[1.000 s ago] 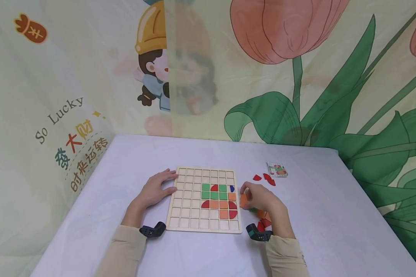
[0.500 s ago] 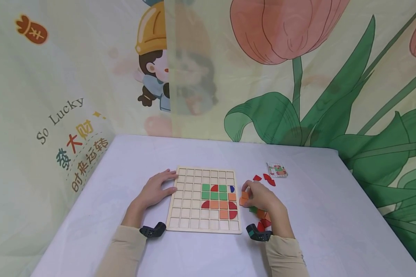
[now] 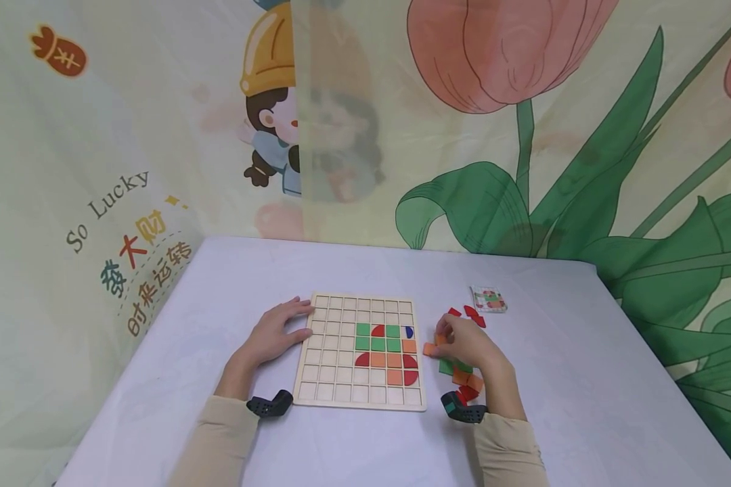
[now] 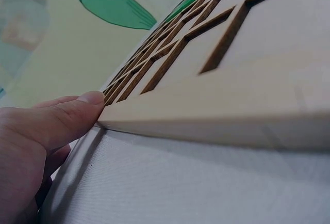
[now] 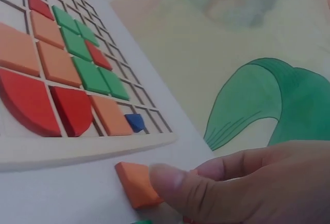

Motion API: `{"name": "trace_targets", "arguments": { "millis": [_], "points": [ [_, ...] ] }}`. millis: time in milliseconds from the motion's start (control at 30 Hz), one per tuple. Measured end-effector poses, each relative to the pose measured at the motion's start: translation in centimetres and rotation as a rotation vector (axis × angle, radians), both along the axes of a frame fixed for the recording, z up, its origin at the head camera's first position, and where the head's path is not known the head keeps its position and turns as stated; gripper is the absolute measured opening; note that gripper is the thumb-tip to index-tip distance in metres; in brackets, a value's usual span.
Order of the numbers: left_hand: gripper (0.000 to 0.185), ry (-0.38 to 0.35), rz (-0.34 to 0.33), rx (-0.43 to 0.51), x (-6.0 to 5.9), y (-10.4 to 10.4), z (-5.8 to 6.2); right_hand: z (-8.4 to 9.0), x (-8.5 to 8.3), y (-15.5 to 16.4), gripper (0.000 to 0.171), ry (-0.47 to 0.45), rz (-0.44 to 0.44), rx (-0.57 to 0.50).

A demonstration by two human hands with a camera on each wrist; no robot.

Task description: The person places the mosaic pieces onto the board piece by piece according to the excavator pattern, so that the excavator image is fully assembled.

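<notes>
Printed fabric with tulips and a cartoon figure backs a pale grey cloth tabletop [image 3: 554, 379], on which a flat wooden grid board [image 3: 335, 352] lies. Its square cells are cut through light plywood; several hold smooth green and orange squares and red quarter-round pieces, plus one small blue piece. The left hand [image 3: 272, 336] rests open against the board's left edge, thumb touching the rim, apparently steadying it. The right hand [image 3: 466, 341] lies just beside the board's right edge, thumb and fingers pinching an orange square tile [image 5: 135, 182] that rests on the cloth. Loose tiles [image 3: 463, 379] in red, green and orange lie under and around this hand; a small pattern card [image 3: 489, 298] lies farther back. Judged step: picking a piece. The next move likely calls for lifting the tile clear and aligning its edges squarely with an empty cell.
</notes>
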State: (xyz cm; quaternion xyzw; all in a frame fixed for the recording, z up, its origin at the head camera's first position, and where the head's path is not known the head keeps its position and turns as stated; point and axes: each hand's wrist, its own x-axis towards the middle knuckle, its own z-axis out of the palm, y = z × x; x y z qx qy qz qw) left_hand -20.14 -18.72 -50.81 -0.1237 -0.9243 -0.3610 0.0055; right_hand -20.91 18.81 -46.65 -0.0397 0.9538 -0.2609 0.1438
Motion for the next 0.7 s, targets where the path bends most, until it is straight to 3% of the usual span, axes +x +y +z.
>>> {"name": "trace_targets", "arguments": {
  "millis": [167,367,700],
  "points": [
    [0.053,0.006,-0.002,0.005,0.0,0.0,-0.1,0.6,0.2,-0.4,0.034,0.033,0.011,-0.037],
    [0.052,0.007,-0.004,0.001,0.0,0.0,-0.2,1.3,0.9,-2.9,0.018,0.018,0.109,-0.129],
    [0.052,0.001,-0.002,-0.001,0.0,0.0,-0.2,0.9,1.9,-6.6,0.006,-0.006,0.390,-0.141]
  ]
}}
